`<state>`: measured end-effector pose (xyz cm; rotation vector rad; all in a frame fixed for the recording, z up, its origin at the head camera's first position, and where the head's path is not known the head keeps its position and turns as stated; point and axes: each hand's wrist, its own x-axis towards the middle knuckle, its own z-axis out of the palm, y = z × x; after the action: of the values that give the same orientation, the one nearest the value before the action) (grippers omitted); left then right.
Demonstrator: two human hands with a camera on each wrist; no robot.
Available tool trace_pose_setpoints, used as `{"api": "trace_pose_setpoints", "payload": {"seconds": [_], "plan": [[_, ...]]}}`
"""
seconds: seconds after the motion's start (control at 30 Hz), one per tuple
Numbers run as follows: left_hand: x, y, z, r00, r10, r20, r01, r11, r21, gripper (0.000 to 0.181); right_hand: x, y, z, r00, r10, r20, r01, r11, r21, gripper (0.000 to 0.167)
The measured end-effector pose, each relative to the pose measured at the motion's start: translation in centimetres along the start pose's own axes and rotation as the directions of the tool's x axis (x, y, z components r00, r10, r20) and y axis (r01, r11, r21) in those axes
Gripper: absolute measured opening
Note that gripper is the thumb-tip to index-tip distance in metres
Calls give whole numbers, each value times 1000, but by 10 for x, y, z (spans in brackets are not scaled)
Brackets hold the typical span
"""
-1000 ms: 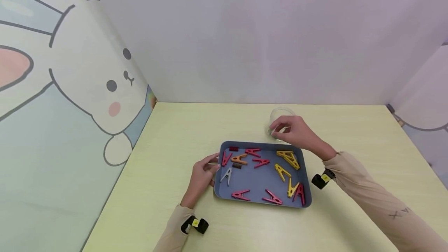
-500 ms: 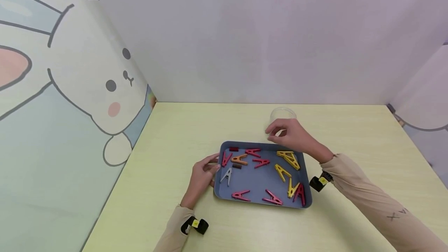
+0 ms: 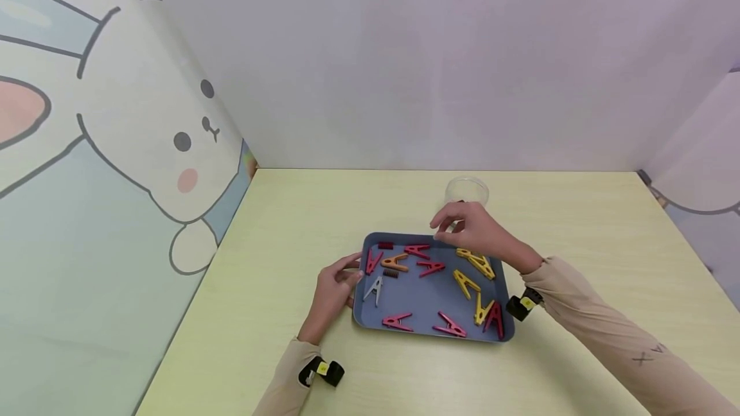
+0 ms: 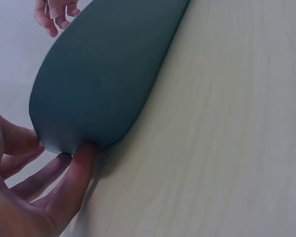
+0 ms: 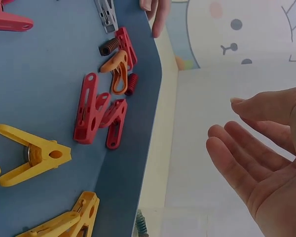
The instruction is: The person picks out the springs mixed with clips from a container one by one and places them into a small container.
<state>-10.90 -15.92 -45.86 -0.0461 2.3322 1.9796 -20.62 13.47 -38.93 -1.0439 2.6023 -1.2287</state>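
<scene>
My left hand (image 3: 335,287) holds the left rim of a blue-grey tray (image 3: 424,331), thumb at the edge and fingers against the outer wall (image 4: 103,79). Over the far right edge of the tray hovers my right hand (image 3: 471,230); in the right wrist view its thumb and fingers are apart with nothing between them. Plastic clips lie in the tray: several red, such as a red clip (image 3: 449,325), several yellow, such as a yellow clip (image 3: 466,284), one orange clip (image 3: 395,262) and a light grey clip (image 3: 374,291). A brown coil (image 3: 390,273) and a red coil (image 3: 385,246) lie among them.
Behind my right hand stands a clear round container (image 3: 467,186), partly hidden. A greenish coil (image 5: 141,223) shows beyond the tray wall in the right wrist view. The pale wooden table (image 3: 312,210) meets a white curtain at the back and a rabbit-print wall (image 3: 144,146) at left.
My right hand has moved from the clear container toward me and slightly left, to the tray's far edge. The left hand and tray have stayed in place.
</scene>
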Motion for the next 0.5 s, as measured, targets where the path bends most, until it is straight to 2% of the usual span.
{"api": "trace_pose_setpoints", "payload": {"seconds": [0.27,0.5], "plan": [[1,-3,0,1000,7,3,-7,1000,0,40,1,-1,7,999,-40,-2,40,999,0,17],[12,-34,1,1000,-10,-18,10,1000,-16,40,3,-3,14,999,-36,22,35,999,32,16]]}}
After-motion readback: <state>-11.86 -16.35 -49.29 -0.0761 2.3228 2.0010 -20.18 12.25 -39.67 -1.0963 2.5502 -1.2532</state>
